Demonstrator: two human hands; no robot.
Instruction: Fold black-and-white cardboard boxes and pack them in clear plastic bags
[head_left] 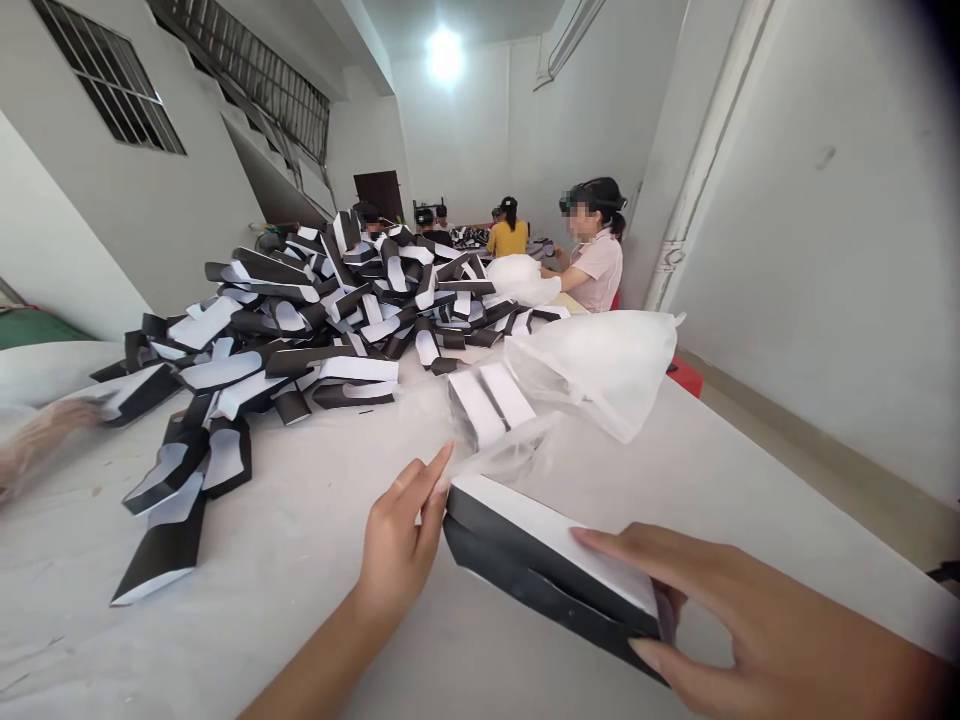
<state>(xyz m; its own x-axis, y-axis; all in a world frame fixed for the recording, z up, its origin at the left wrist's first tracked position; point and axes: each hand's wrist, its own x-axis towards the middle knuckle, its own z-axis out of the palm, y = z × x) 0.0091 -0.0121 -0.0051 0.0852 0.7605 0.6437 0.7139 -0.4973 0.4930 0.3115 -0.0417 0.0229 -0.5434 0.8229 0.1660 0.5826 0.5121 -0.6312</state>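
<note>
My right hand grips the near right end of a black-and-white folded cardboard piece, thumb below and fingers on the white top. It looks like two or more pieces stacked together. At its far left corner, my left hand is closed, thumb and fingers pinching the edge of a clear plastic bag. The fingertips are close to the cardboard corner, and whether they touch it I cannot tell. White-topped pieces lie inside the bag, just beyond my hands.
A large heap of black-and-white cardboard pieces covers the far left of the white-covered table. A puffed plastic bag lies at the right. Another person's gloved hand reaches in at left. A person in pink sits farther back.
</note>
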